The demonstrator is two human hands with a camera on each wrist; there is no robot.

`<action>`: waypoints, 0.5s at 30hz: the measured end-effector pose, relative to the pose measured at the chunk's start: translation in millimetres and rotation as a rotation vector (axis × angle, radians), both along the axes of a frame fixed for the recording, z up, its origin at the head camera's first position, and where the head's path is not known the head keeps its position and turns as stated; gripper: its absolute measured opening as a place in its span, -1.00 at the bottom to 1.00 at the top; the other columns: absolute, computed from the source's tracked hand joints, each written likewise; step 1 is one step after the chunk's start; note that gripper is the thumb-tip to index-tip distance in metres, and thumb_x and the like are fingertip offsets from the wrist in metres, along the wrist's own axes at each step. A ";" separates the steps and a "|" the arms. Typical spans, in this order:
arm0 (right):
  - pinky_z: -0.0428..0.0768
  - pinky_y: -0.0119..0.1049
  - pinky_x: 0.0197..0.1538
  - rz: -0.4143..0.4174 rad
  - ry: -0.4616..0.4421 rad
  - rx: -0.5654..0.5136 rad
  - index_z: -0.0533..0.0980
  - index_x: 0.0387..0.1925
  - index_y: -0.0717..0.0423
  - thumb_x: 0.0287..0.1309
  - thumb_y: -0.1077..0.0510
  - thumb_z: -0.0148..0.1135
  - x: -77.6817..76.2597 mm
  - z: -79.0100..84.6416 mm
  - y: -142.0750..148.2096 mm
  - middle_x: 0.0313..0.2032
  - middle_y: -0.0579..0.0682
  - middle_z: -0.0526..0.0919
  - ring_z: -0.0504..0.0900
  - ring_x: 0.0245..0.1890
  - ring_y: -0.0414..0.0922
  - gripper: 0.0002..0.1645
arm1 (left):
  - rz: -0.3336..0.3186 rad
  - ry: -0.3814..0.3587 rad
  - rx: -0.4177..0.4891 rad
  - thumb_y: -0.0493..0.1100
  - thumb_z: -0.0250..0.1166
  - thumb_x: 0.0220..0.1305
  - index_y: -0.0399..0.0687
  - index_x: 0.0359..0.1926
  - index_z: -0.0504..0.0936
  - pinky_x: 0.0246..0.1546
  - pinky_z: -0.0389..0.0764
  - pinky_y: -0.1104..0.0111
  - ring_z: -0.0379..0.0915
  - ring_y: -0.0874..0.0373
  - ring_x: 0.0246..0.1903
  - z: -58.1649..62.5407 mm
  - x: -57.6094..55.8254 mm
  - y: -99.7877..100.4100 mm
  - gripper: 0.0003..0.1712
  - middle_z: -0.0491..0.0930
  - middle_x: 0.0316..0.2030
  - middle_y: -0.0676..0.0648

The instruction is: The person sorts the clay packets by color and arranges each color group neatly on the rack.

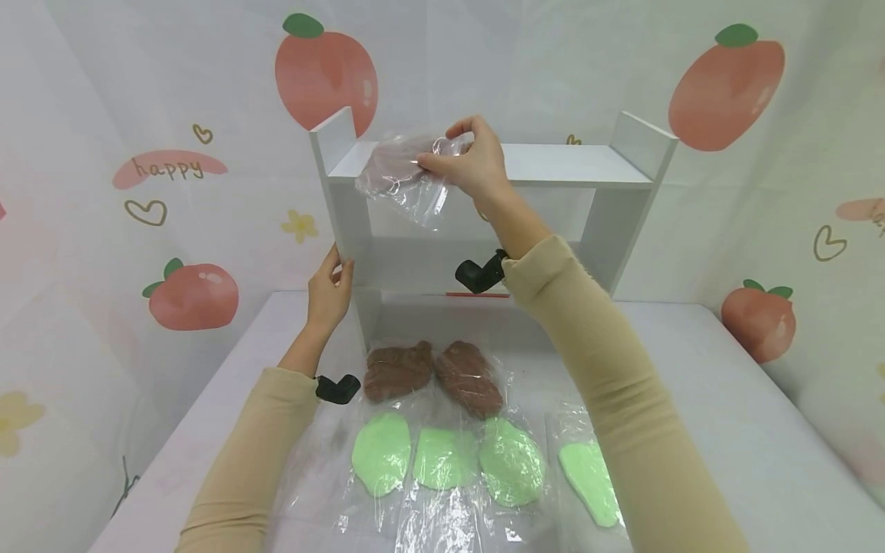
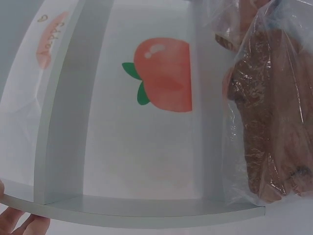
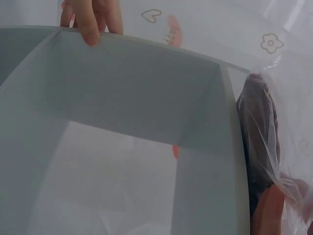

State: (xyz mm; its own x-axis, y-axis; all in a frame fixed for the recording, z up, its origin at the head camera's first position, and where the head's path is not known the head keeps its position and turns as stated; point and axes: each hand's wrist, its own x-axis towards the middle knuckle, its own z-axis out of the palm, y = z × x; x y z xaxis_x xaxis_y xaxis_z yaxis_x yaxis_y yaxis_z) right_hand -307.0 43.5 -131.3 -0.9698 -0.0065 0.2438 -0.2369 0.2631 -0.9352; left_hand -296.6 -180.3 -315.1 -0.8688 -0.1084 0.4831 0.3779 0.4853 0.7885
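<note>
My right hand [image 1: 478, 163] pinches a clear plastic bag [image 1: 390, 167] above the left part of the white shelf's [image 1: 553, 163] top board. Inside that bag is a flat piece, pinkish through the plastic in the head view and dark brown [image 3: 260, 125] in the right wrist view. The shelf's left side panel is gripped by my left hand [image 1: 329, 298], with the thumb on its inner face and fingers outside, as the right wrist view shows. Two bagged brown pieces [image 1: 399, 372] [image 1: 470, 378] lie in front of the shelf.
Nearer to me on the white table [image 1: 698, 430] lie several bagged light green flat pieces [image 1: 445, 459]; my right sleeve partly covers the rightmost one [image 1: 589, 480]. A fruit-printed white cloth [image 1: 484, 61] hangs behind the shelf. Both wrists carry black straps with mounts [image 1: 339, 389].
</note>
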 end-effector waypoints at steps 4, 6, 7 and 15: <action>0.58 -0.51 -0.30 -0.034 -0.011 0.006 0.35 -0.11 0.05 -0.12 0.14 0.47 -1.1 1.4 -3.4 -0.31 -0.11 0.33 0.44 -0.40 -0.21 -0.45 | -0.001 0.000 0.003 -0.18 -0.04 0.43 -0.03 0.41 0.12 0.15 0.52 0.00 0.39 -0.29 0.14 -0.2 -0.3 0.6 -0.43 0.34 0.25 -0.31; 0.59 -0.51 -0.30 -0.040 -0.018 0.006 0.39 -0.09 0.08 -0.11 0.15 0.46 -1.6 2.1 -4.9 -0.32 -0.11 0.35 0.45 -0.42 -0.22 -0.46 | 0.002 0.002 0.008 -0.18 -0.04 0.43 -0.03 0.41 0.13 0.14 0.53 0.00 0.40 -0.29 0.13 -0.3 -0.5 0.6 -0.43 0.34 0.25 -0.31; 0.60 -0.52 -0.30 -0.035 -0.020 -0.006 0.41 -0.07 0.10 -0.10 0.16 0.45 -2.0 2.2 -5.5 -0.33 -0.11 0.36 0.46 -0.44 -0.23 -0.47 | 0.005 0.004 0.010 -0.18 -0.04 0.42 -0.03 0.41 0.13 0.14 0.53 0.00 0.41 -0.29 0.13 -0.4 -0.5 0.7 -0.43 0.35 0.25 -0.31; 0.68 -0.45 -0.13 0.071 -0.056 -0.084 0.50 0.08 0.15 0.03 0.21 0.33 -3.3 3.3 -4.3 -0.10 -0.04 0.52 0.58 -0.37 -0.22 -0.48 | 0.009 0.043 0.021 -0.23 -0.03 0.42 -0.08 0.39 0.17 0.19 0.49 0.04 0.37 -0.19 0.19 -1.1 -1.4 1.1 -0.45 0.38 0.22 -0.31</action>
State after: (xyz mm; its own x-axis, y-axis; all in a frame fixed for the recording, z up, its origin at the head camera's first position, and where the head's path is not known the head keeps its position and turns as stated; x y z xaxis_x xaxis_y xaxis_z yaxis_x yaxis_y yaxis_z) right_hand -310.3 39.2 -128.0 -0.9797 -0.0579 0.1918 -0.1990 0.1678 -0.9655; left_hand -298.0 -179.2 -316.3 -0.8460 -0.1268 0.5180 0.4076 0.4725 0.7814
